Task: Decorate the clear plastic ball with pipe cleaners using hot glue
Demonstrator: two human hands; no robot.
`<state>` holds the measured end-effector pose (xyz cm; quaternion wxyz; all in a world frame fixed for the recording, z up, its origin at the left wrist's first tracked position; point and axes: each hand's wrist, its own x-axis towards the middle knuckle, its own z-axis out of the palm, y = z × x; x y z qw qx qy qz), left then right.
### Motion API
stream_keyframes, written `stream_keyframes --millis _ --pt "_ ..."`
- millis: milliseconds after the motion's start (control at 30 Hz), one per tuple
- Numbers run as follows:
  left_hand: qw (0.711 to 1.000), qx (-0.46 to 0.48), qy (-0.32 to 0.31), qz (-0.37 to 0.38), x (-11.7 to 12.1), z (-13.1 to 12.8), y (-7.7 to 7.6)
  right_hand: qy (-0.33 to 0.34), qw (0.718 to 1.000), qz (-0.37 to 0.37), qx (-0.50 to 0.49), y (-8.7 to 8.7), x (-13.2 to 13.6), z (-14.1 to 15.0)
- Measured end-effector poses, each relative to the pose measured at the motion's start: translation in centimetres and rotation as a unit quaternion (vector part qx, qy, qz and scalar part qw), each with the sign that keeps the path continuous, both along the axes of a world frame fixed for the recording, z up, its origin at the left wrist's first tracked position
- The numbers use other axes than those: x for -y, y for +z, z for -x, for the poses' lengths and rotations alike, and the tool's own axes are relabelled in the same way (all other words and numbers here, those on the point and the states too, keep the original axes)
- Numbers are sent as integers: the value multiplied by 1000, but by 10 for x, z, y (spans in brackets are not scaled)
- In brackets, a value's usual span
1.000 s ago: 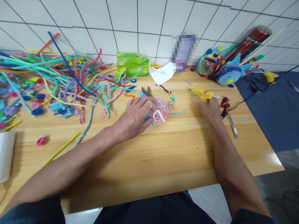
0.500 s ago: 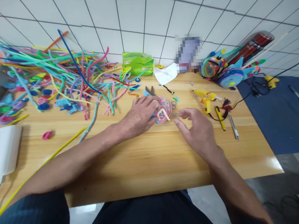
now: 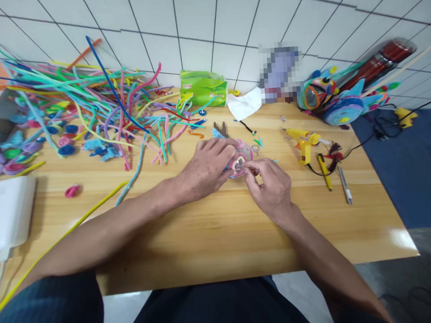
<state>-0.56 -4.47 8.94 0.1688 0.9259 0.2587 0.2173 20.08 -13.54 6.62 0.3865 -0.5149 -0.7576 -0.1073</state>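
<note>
My left hand (image 3: 209,166) is closed over the left side of a small round craft piece (image 3: 246,151) with a pink fuzzy rim and some blue at its edge. A cream pipe cleaner (image 3: 237,169) curls in a loop on the near part of the piece. Thumb and forefinger of my right hand (image 3: 270,183) are pinched together at the loop's right end. Just behind the piece lie dark-jawed pliers (image 3: 220,129), their handles hidden by my left hand. Scissors (image 3: 254,150) show only their finger rings beside it.
A heap of coloured pipe cleaners (image 3: 98,98) covers the back left. At right lie a yellow glue gun (image 3: 304,141), a yellow cutter (image 3: 324,172) and a silver pen-like tool (image 3: 345,185). Finished fuzzy crafts (image 3: 345,108) and a red flask (image 3: 391,58) stand behind. A white power bank (image 3: 12,210) sits left.
My right hand has moved left to the craft piece, and its spread fingers have closed in a pinch at the cream pipe cleaner's end. My left hand stays on the piece.
</note>
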Motion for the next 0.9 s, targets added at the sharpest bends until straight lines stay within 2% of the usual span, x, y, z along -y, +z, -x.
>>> stream_keyframes --millis 300,500,700,900 --pt "1000 -3 1 -9 -1 1 -1 2 999 25 -40 -4 0 1" --pt "1000 -5 -2 -15 -2 1 -2 -2 999 17 -40 -4 -1 1" --pt "1000 -5 -2 -15 -2 2 -3 -6 998 50 -40 -4 0 0" --pt "1000 -9 -9 -7 -1 2 -2 -9 999 36 -35 -4 -1 0"
